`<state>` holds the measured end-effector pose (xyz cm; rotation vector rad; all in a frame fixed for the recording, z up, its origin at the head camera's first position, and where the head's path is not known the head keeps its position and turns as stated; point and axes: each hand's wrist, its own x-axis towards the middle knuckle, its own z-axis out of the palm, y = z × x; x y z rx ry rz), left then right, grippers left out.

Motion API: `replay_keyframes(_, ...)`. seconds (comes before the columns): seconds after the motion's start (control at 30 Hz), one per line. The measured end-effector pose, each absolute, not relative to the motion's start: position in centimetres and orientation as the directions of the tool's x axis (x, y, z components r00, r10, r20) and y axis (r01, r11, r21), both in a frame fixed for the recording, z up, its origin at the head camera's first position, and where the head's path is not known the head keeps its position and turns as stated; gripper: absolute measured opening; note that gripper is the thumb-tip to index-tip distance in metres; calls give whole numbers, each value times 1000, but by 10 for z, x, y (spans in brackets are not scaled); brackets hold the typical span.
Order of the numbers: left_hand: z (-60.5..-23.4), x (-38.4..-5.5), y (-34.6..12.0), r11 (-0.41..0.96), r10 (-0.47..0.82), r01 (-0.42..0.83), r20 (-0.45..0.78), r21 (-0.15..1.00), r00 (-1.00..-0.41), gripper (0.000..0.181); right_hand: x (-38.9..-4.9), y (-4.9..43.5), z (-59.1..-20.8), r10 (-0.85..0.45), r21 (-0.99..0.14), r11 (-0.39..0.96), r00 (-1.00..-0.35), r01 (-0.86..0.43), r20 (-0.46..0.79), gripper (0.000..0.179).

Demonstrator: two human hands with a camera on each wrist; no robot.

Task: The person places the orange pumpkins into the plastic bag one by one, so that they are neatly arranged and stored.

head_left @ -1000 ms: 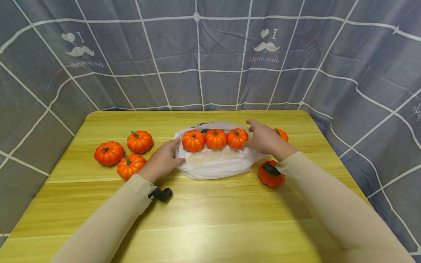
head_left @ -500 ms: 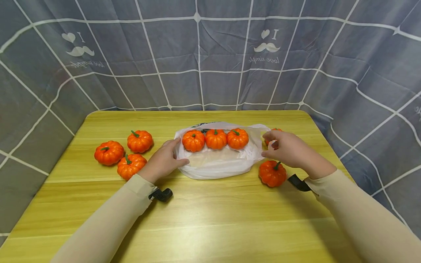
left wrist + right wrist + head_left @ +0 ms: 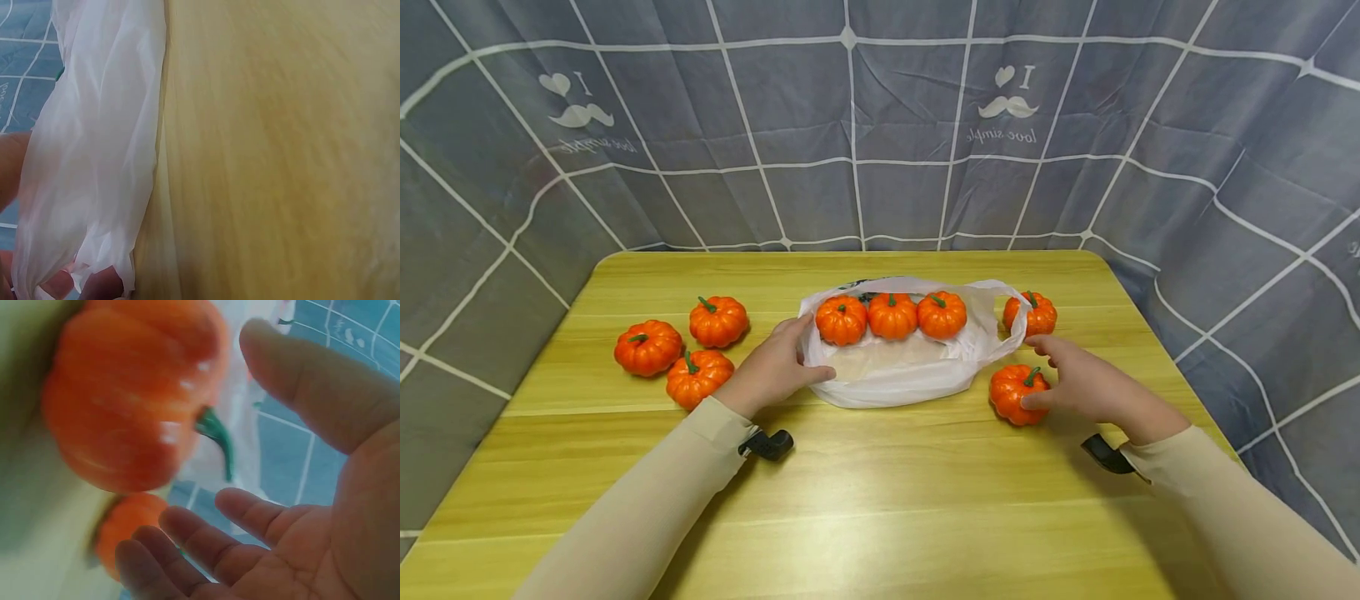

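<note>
A white plastic bag (image 3: 895,392) lies on the table with its mouth facing up. Inside it are three small orange pumpkins in a row, the middle one (image 3: 892,317) among them. My left hand (image 3: 773,367) holds the bag's left edge, its thumb over the rim; in the left wrist view, plastic (image 3: 100,119) partly hides the fingers. My right hand (image 3: 1093,387) is beside a pumpkin (image 3: 1013,395) at the bag's front right. Its thumb and fingers are spread, and in the right wrist view a gap separates them from that pumpkin (image 3: 125,394).
Another pumpkin (image 3: 1037,313) stands behind the bag's right handle loop (image 3: 1019,321). Three more pumpkins, one of them the leftmost (image 3: 648,348), sit together at the left, close to my left forearm. A grey checked curtain (image 3: 895,125) surrounds the wooden table (image 3: 880,517).
My right hand has left the pumpkin at the right end of the row in the bag and moved right and toward me, beside the front right pumpkin. The left hand has barely moved.
</note>
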<state>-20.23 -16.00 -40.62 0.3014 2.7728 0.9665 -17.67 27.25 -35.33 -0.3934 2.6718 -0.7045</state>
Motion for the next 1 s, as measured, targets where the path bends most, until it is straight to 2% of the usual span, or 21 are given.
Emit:
replay_keyframes(0.13,-407,-202,-160,766,265,149,-96,625,-959,109,-173,275,-363,-364,-526,832,-890,-177,-276,99)
replay_keyframes(0.5,-407,-201,-161,763,270,148,-102,630,-957,111,-171,277,-376,-350,-478,863,-876,-164,-332,96)
replay_keyframes(1.0,-407,-201,-162,755,276,156,-93,637,-957,111,-174,283,-379,-364,-547,827,-866,-130,-344,96)
